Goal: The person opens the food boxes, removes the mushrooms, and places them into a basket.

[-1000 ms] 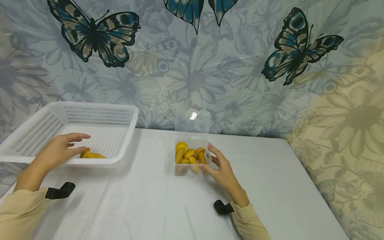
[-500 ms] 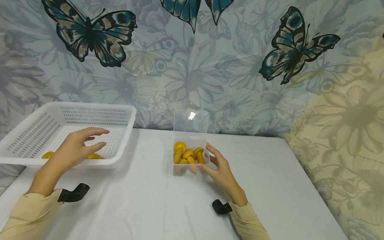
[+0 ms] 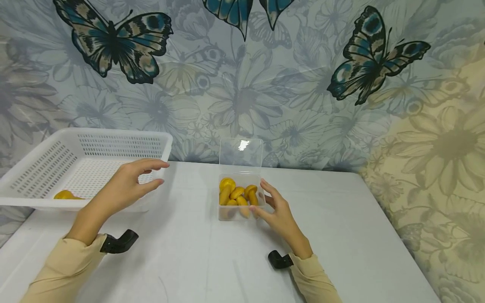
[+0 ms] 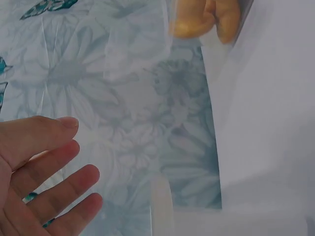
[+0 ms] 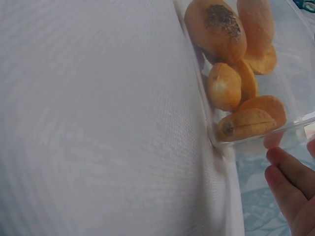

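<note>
My left hand is over the right rim of a white plastic basket, thumb apart from the fingers and nothing between them. In the left wrist view the spread fingers are bare too. Inside the basket, yellow mushrooms show above the front rim, partly hidden by it. A clear plastic box on the table holds several yellow mushrooms. My right hand holds this box at its right side, thumb at the front corner and fingers further back. The right wrist view shows fingertips against its wall.
The box's clear lid stands raised behind it. A white cloth covers the table. Behind the table hangs a backdrop with flowers and butterflies. Black wrist cameras stick out from both tan sleeves.
My left hand has moved right across the basket to its right rim, uncovering mushrooms at the left. My right hand has stayed at the box. The view has shifted slightly.
</note>
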The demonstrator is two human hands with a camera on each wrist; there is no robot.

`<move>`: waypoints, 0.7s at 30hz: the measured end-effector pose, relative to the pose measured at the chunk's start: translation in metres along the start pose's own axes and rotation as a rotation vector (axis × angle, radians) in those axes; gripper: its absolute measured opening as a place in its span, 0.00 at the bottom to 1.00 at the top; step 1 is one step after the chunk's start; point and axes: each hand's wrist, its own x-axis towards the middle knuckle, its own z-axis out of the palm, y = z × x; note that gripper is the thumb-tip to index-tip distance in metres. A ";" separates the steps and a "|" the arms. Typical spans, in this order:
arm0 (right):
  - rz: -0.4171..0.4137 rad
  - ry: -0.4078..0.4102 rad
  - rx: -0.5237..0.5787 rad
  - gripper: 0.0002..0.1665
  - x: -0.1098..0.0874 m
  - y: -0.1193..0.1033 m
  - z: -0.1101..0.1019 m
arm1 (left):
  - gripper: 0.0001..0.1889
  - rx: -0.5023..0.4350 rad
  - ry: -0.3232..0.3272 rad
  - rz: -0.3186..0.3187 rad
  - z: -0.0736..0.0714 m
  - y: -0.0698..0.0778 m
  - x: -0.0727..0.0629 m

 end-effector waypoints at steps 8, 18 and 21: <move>0.005 0.002 0.011 0.48 0.001 0.000 0.000 | 0.21 -0.046 -0.082 0.005 0.018 0.015 0.015; 0.020 -0.009 0.008 0.47 0.001 -0.001 -0.001 | 0.20 -0.109 -0.166 0.039 0.044 0.031 0.039; 0.001 -0.004 0.006 0.47 0.000 -0.001 -0.001 | 0.19 -0.125 -0.186 0.050 0.053 0.035 0.046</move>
